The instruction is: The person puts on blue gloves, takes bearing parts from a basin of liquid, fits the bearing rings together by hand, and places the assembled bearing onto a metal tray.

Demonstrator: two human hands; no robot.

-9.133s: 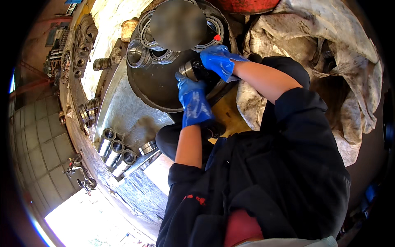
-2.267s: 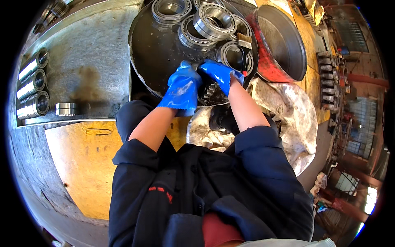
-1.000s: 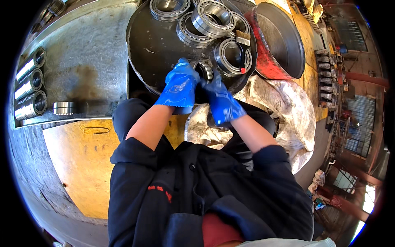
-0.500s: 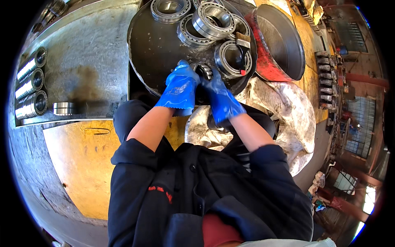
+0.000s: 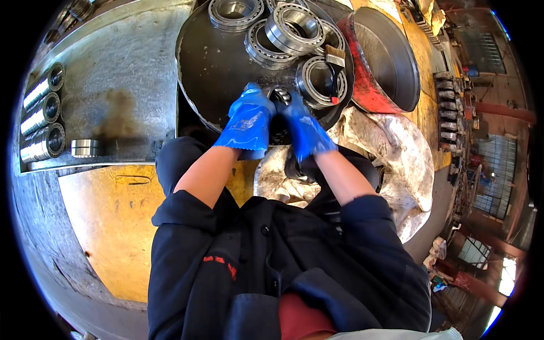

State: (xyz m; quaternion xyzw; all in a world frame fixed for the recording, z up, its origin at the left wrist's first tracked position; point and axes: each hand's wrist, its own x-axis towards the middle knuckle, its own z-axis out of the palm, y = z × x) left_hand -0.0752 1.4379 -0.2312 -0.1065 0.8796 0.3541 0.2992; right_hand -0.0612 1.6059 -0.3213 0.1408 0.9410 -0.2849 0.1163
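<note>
Both of my hands wear blue rubber gloves and meet at the near side of a round, dark metal pan [image 5: 212, 62]. Between them is a small, dark, wet-looking roller bearing [image 5: 280, 96], mostly covered by the gloves. My left hand [image 5: 248, 116] closes on its left side, and my right hand [image 5: 301, 124] grips it from the right. Several larger shiny bearings lie in the pan's far part, one bearing [image 5: 294, 28] tilted on top of others. A paintbrush [image 5: 335, 62] with a black handle and red tip rests across the bearing [image 5: 309, 85] nearest my right hand.
A shallow metal tray [image 5: 147, 62] stands to the left, holding a row of bearings [image 5: 42, 119] and one separate bearing [image 5: 86, 148]. At the right are a red-sided tub [image 5: 371, 79] and a stained, crumpled pale sheet [image 5: 405, 153]. A yellow panel [image 5: 113, 226] lies below the tray.
My right hand has turned slightly, and the small bearing shows a different side between the gloves. My left hand stays in nearly the same place.
</note>
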